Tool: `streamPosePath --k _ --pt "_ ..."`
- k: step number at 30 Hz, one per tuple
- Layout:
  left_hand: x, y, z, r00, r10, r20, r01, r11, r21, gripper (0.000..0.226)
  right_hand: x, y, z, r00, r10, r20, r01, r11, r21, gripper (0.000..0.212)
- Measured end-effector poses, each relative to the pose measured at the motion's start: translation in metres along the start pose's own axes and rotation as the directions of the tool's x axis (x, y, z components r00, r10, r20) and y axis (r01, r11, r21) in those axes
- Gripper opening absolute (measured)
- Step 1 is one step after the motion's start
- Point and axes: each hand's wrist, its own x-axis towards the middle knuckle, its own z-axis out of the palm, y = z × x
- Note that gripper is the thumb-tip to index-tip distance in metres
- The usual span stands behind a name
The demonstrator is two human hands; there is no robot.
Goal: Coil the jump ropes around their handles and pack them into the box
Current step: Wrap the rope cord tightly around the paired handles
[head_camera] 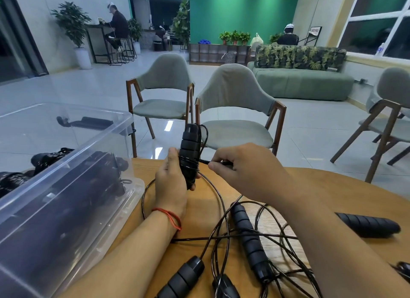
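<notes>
Left hand (pixel 170 191): my fingers are curled round the lower part of a pair of black foam handles (pixel 188 146), thumb up along their left side. I hold them upright over the far edge of the wooden table (pixel 332 193).
Winding: several turns of thin black cord (pixel 205 161) already lie round the middle of the held handles.
Right hand (pixel 239 164): thumb and forefinger pinch the cord just right of the handles; the other fingers are tucked in.
Loose cord (pixel 221 200): it drops from the handles in a loop onto the table and runs into a tangle near me.
Other handles: one lies in the tangle (pixel 248 237), one near my left forearm (pixel 182 280), one beyond my right forearm (pixel 368 224).
Clear plastic box (pixel 55 220): open, on my left, with black rope bundles (pixel 106 164) inside.
Wrist: a red string bracelet (pixel 170 217) on my left.
</notes>
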Motion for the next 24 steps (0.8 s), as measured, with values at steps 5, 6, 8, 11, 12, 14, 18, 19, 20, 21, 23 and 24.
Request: streamPosePath --k 5,6,8,11,12,14,18,19,20,21,23,24 --pt "-0.005 -0.004 0.003 0.972 0.232 0.028 -0.231 0.936 0.267 0.03 0.0 -0.003 -0.006 0.997 -0.012 0.071 0.014 1.0 -0.025 0.036" --pt "-0.005 -0.005 0.004 0.97 0.244 0.009 -0.236 0.928 0.29 0.03 0.0 -0.002 -0.008 0.995 -0.016 0.093 0.018 1.0 -0.015 0.038" --pt "-0.003 -0.007 0.002 0.965 0.256 -0.051 -0.223 0.911 0.348 0.032 -0.001 -0.001 -0.015 0.991 -0.026 0.128 0.026 1.0 0.002 0.041" --pt "0.002 -0.009 -0.004 0.947 0.312 -0.076 -0.251 0.867 0.431 0.026 -0.003 0.0 -0.021 0.994 -0.047 0.096 0.042 0.998 0.048 0.032" --pt "0.002 -0.01 -0.004 0.937 0.345 -0.045 -0.284 0.832 0.476 0.029 -0.003 0.001 -0.021 0.996 -0.052 0.068 0.048 0.997 0.054 0.028" --pt "0.001 -0.013 -0.004 0.913 0.403 0.06 -0.361 0.731 0.579 0.041 -0.003 0.001 -0.018 0.998 -0.058 0.017 0.056 0.997 0.057 0.024" --pt "-0.006 -0.011 -0.002 0.88 0.407 0.245 -0.458 0.594 0.661 0.049 0.0 0.003 -0.017 0.997 -0.036 -0.064 0.042 0.995 0.086 0.022" --pt "-0.008 -0.009 -0.002 0.876 0.396 0.276 -0.472 0.58 0.664 0.049 -0.001 0.004 -0.019 0.997 -0.032 -0.075 0.04 0.994 0.1 0.021" --pt "-0.01 -0.008 -0.003 0.872 0.379 0.311 -0.484 0.561 0.672 0.052 0.0 0.005 -0.019 0.996 -0.029 -0.083 0.039 0.992 0.117 0.02" --pt "-0.012 -0.007 -0.003 0.864 0.361 0.351 -0.499 0.527 0.688 0.055 0.0 0.007 -0.02 0.996 -0.029 -0.085 0.04 0.991 0.129 0.021" --pt "-0.016 -0.006 -0.002 0.837 0.345 0.426 -0.542 0.412 0.732 0.058 0.001 0.008 -0.019 0.996 -0.036 -0.082 0.046 0.991 0.122 0.023" --pt "-0.018 -0.006 -0.001 0.819 0.353 0.452 -0.564 0.357 0.744 0.054 0.002 0.009 -0.018 0.996 -0.041 -0.078 0.049 0.993 0.11 0.023"
